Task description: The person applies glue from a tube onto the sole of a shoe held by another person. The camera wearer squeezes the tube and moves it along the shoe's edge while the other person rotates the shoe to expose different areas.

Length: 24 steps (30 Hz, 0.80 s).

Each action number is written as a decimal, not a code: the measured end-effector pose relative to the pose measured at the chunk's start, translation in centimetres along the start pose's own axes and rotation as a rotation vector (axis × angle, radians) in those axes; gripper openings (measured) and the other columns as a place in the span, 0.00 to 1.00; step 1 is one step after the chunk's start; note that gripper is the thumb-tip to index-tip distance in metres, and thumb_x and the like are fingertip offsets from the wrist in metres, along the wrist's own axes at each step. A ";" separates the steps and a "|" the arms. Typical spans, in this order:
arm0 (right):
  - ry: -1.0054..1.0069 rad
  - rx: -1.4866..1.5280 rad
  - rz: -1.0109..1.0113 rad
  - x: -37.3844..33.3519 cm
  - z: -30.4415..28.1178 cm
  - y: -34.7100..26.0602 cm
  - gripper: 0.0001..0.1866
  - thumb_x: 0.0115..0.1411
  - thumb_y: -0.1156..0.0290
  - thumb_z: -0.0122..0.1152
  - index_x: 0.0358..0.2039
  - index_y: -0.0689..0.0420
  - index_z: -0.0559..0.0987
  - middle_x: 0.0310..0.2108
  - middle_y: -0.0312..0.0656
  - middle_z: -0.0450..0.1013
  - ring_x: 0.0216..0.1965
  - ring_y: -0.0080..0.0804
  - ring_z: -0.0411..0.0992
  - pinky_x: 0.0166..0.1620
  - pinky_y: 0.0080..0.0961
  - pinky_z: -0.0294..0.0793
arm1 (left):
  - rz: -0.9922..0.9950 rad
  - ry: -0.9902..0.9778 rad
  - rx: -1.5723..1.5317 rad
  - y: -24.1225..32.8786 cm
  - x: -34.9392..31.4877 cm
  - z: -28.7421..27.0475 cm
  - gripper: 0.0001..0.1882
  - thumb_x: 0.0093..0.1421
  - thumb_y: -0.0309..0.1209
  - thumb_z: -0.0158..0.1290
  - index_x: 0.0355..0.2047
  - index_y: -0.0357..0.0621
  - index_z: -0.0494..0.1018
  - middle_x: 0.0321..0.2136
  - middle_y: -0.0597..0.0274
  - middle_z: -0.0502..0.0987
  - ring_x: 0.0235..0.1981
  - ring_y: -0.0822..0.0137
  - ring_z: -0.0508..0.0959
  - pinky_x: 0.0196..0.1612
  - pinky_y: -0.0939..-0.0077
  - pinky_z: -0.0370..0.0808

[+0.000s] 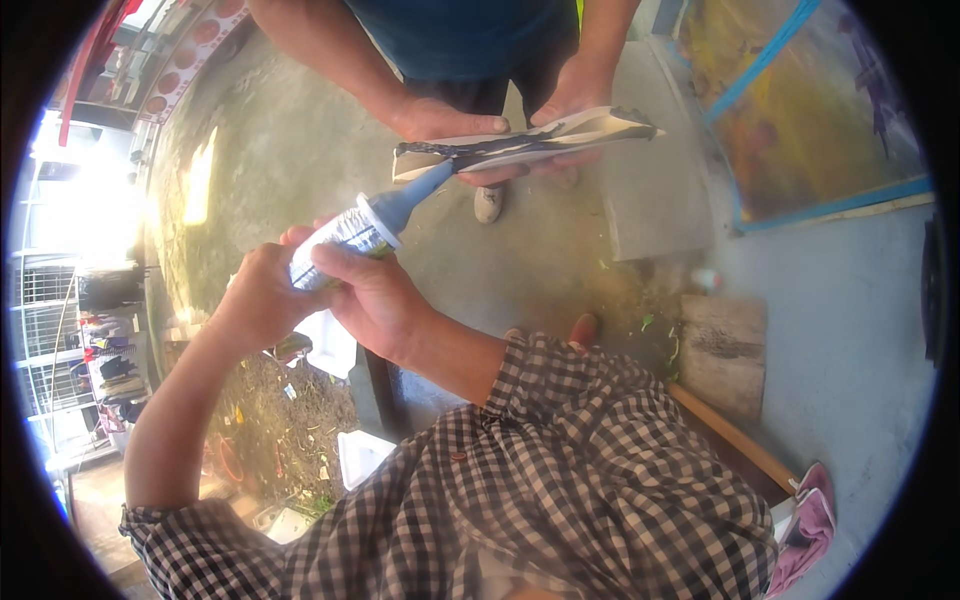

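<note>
Both of my hands are closed around a foil sealant tube (pixel 345 240), which has a white collar and a blue-grey cone nozzle (pixel 415 195). My left hand (pixel 262 292) wraps the tube's back end; my right hand (pixel 378 305) grips it beside the left, thumb on top. The nozzle tip touches the near left part of a long pale strip (pixel 410 167), whose exact kind I cannot tell. Dark sealant (pixel 500 146) runs unevenly along the strip. Another person's two hands (pixel 440 118) hold the strip up from the far side, thumbs above and fingers below.
The other person stands facing me on a concrete floor (pixel 440 270). A blue-edged panel (pixel 835 207) leans at the right, near wooden boards (pixel 722 350). White containers (pixel 360 458) and litter lie at lower left. A pink cloth (pixel 808 535) hangs at lower right.
</note>
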State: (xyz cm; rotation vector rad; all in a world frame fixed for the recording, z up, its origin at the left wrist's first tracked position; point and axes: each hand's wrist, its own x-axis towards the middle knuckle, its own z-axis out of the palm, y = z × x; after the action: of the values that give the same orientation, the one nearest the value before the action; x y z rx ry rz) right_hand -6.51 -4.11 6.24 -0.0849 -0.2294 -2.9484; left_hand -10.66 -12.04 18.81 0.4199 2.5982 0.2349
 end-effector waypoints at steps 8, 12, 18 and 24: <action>-0.003 0.025 0.017 0.4 0.1 0.3 0.17 0.55 0.76 0.62 0.44 0.52 0.69 0.46 0.42 0.71 0.51 0.33 0.67 0.55 0.35 0.67 | -0.040 -0.001 0.021 0.5 -0.2 -0.6 0.20 0.46 0.32 0.63 0.38 0.34 0.73 0.25 0.52 0.77 0.28 0.62 0.78 0.34 0.68 0.74; -0.004 0.035 0.015 0.6 0.0 0.7 0.16 0.55 0.76 0.62 0.43 0.52 0.70 0.46 0.42 0.71 0.51 0.33 0.67 0.55 0.35 0.67 | -0.040 -0.023 -0.014 -0.1 -0.1 -0.7 0.22 0.47 0.31 0.63 0.41 0.35 0.72 0.26 0.52 0.77 0.28 0.64 0.77 0.35 0.69 0.73; -0.005 0.018 0.012 0.9 0.1 0.8 0.15 0.55 0.75 0.62 0.43 0.52 0.71 0.45 0.41 0.72 0.50 0.32 0.67 0.55 0.34 0.66 | 0.056 0.004 -0.114 -1.7 0.4 -0.3 0.18 0.47 0.30 0.65 0.34 0.32 0.74 0.23 0.62 0.76 0.25 0.75 0.72 0.32 0.75 0.72; 0.001 0.005 0.012 1.2 0.3 0.7 0.14 0.55 0.75 0.62 0.42 0.52 0.72 0.45 0.40 0.72 0.50 0.31 0.68 0.55 0.33 0.66 | 0.052 -0.008 -0.108 -1.5 0.6 -0.6 0.16 0.48 0.29 0.64 0.35 0.33 0.74 0.24 0.63 0.76 0.26 0.76 0.72 0.32 0.76 0.72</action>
State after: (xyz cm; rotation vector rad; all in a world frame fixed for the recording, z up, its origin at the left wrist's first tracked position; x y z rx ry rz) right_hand -7.53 -4.99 6.70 -0.0839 -0.2354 -2.9354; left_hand -11.85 -13.32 18.71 0.4490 2.5551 0.3885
